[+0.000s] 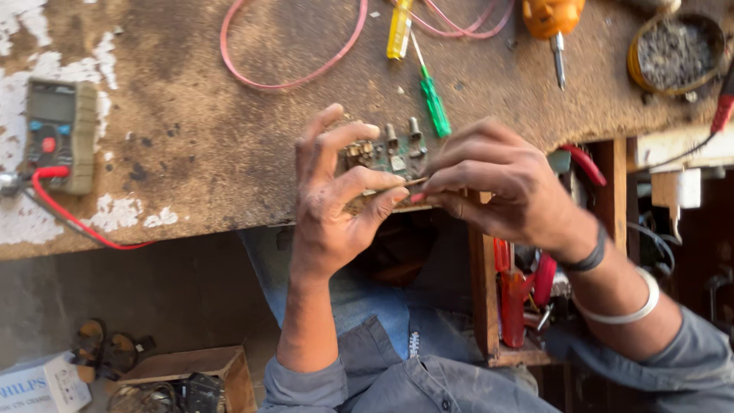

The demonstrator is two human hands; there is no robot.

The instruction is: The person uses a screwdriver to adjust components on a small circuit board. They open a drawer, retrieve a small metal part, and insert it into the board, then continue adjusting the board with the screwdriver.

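Worn, paint-flecked workbench point(229, 153) fills the background. At its front edge a green circuit board point(386, 157) is pinched by the left hand point(336, 199); a thin tool point(417, 183) is gripped against it by the right hand point(497, 183). Work appears midway, the board not yet set down.

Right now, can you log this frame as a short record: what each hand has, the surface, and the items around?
left hand: grip on small green circuit board
right hand: holds a thin tool at the board's edge; tool type unclear
surface: worn wooden workbench
left of hands: multimeter with red lead
behind board: green screwdriver, yellow screwdriver, pink wire loop
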